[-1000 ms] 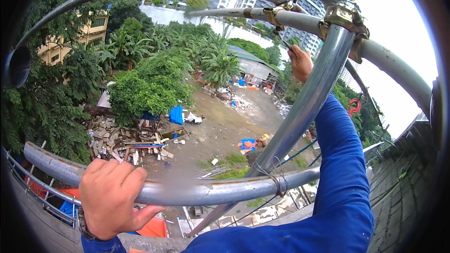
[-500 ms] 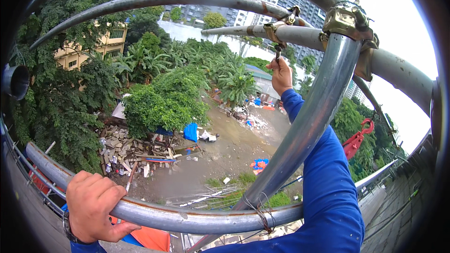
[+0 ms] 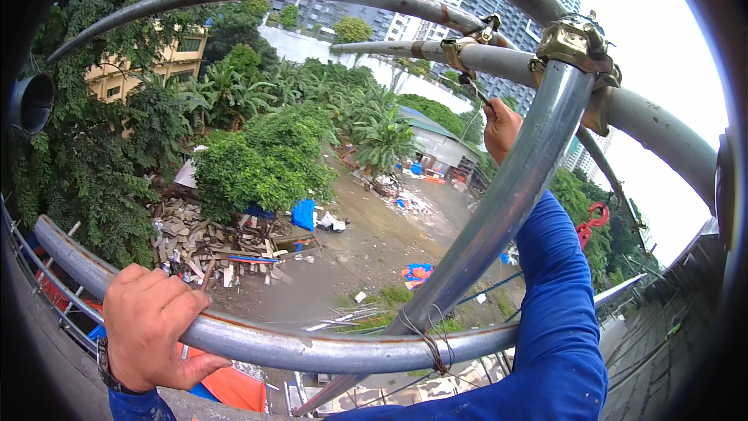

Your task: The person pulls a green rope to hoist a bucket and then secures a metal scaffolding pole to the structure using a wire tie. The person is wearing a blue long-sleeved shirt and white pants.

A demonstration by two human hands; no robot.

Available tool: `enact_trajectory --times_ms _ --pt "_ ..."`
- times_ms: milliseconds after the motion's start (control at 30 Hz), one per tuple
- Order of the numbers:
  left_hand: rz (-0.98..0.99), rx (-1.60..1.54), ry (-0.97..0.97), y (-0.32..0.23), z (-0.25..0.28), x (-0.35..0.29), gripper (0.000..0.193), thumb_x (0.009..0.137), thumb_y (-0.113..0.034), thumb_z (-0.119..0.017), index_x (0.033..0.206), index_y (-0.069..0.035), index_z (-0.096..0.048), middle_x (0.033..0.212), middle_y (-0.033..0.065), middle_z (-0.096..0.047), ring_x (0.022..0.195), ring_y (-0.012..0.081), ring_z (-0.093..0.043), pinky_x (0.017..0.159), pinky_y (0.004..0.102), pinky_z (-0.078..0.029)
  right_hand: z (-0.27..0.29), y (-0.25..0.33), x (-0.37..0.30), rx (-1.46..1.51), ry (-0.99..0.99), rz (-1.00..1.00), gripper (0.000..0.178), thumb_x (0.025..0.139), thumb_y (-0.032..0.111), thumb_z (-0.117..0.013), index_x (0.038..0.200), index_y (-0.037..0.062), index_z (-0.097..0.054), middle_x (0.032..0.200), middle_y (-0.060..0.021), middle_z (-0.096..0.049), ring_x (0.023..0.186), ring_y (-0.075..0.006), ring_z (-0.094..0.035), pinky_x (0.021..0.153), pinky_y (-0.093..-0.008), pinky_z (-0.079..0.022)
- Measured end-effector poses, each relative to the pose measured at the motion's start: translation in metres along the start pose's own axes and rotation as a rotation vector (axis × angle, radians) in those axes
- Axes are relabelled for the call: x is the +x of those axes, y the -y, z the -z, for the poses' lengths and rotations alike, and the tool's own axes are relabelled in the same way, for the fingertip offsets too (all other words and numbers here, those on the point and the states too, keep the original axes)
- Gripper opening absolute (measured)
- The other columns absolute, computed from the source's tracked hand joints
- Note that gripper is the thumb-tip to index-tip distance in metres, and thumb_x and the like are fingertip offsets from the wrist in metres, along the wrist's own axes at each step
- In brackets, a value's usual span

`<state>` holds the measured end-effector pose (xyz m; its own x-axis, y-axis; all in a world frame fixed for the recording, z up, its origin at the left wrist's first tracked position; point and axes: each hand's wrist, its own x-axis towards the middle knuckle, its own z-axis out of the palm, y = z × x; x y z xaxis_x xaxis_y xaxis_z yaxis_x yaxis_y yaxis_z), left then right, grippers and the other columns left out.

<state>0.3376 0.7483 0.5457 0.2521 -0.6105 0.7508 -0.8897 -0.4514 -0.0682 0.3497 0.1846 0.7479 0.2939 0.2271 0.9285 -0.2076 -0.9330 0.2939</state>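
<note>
My left hand [image 3: 149, 327] is wrapped round the lower horizontal steel pipe [image 3: 312, 349], thumb underneath. My right hand [image 3: 502, 129] reaches up past the sloping steel pipe [image 3: 499, 210], which partly covers it. Its fingers grip the slim dark handle of a wrench [image 3: 481, 95]. The wrench's upper end meets the underside of a scaffold clamp [image 3: 458, 54] on the upper horizontal pipe [image 3: 499, 62]. A larger brass-coloured coupler [image 3: 575, 40] joins the sloping pipe to the upper pipes. Twisted wire [image 3: 432, 339] ties the sloping pipe to the lower one.
A red hook [image 3: 592, 222] hangs to the right. At far left is an open pipe end [image 3: 33, 103]. Far below lie a tree [image 3: 265, 160], heaped planks [image 3: 195, 238], a blue tarp [image 3: 304, 214] and muddy ground. Orange sheeting [image 3: 234, 386] shows under my left hand.
My right hand has swung right and slightly down with the wrench handle, which now slants away from the clamp. My left hand keeps its hold on the pipe. The view has shifted slightly.
</note>
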Motion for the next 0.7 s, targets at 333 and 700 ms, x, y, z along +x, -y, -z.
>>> enact_trajectory --times_ms 333,700 --pt "0.014 -0.050 0.042 -0.005 0.011 0.001 0.059 0.068 -0.061 -0.074 0.087 -0.006 -0.067 0.073 0.0072 -0.056 0.070 0.0287 -0.057 0.067 0.0409 -0.040 0.001 0.011 -0.006 -0.034 -0.023 -0.104 0.011 0.097 0.015 -0.063 0.096 0.0036 -0.062 0.087 -0.0184 -0.065 0.079 -0.0397 -0.063 0.071 -0.0473 -0.046" --pt "-0.229 -0.336 0.536 -0.016 -0.024 0.218 0.030 0.098 -0.031 -0.061 0.096 -0.003 -0.071 0.086 0.0175 -0.068 0.081 0.0335 -0.067 0.078 0.0472 -0.053 -0.039 -0.133 -0.018 0.423 0.108 -0.253 0.023 0.083 0.024 -0.070 0.098 0.0070 -0.073 0.093 -0.0203 -0.071 0.089 -0.0431 -0.067 0.077 -0.0480 -0.054"
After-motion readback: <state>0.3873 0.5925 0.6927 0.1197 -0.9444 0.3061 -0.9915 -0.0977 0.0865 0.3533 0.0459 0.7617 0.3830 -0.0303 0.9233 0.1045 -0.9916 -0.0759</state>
